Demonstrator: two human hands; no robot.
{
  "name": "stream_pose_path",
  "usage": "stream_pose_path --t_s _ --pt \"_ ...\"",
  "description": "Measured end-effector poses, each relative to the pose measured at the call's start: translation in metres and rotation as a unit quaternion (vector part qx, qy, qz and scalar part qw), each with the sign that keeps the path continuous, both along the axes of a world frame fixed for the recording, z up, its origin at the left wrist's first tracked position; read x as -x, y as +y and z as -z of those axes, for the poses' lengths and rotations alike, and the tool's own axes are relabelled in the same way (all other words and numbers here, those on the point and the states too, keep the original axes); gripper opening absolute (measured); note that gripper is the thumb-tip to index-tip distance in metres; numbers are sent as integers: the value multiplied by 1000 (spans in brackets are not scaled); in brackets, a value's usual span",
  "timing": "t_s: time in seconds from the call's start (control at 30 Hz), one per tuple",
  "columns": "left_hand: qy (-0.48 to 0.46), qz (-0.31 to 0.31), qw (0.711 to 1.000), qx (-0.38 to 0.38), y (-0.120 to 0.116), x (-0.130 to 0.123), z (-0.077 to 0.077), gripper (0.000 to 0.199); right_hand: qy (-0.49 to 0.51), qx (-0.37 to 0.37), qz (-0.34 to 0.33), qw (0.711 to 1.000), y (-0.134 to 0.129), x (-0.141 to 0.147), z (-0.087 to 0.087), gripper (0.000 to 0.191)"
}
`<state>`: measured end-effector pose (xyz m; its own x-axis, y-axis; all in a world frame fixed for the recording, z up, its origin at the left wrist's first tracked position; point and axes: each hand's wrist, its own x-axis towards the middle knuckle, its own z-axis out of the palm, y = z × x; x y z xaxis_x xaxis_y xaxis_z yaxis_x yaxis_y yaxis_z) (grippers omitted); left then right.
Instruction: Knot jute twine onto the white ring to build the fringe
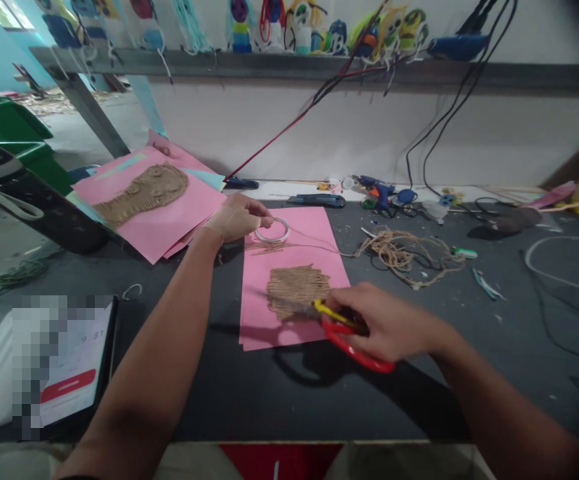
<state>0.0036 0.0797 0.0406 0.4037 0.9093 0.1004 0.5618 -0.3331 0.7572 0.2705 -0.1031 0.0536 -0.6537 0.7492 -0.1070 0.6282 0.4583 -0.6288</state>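
Observation:
My right hand (pixel 384 323) is closed round a pair of scissors (pixel 354 347) with red and yellow handles. The blades point left above a patch of brown twine strips (pixel 296 290) laid side by side on a pink sheet (pixel 259 327). Higher up, my left hand (pixel 242 219) has its fingertips pinched at a narrow white ring (pixel 285 235), which looks like a thin roll of tape. Just below that ring lie a few short twine pieces (pixel 266 248). One strand runs right across the sheet to a loose tangle of twine (pixel 394 253).
More pink sheets, one bearing a twine-covered shape (pixel 154 190), lie at the left beside a black bottle (pixel 34 200). A tablet (pixel 76 367) is at front left. Behind are a utility knife (pixel 316 200) and a glue gun (pixel 380 191). A shelf (pixel 279 65) with small figures spans the back.

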Motion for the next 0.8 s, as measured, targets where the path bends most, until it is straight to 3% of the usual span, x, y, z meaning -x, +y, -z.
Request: stream_pose_path --t_s 0.07,0.2,0.3,0.4,0.57,0.8 --pt "-13 -10 1000 -8 -2 -2 0 21 148 72 53 985 6 -2 1 16" --pt "-26 -13 1000 -3 -5 -6 -2 23 386 246 128 880 16 13 14 45" --pt "-33 -30 999 -3 -5 -10 -2 22 457 346 127 809 19 28 30 62" --pt "-49 -44 998 0 -4 -14 -1 22 468 405 159 769 19 32 44 59" --pt "-42 -38 998 8 -5 -22 -1 25 467 424 184 754 17 21 57 57" --pt "-10 41 999 29 -10 -26 -5 24 450 389 204 777 15 25 55 59"
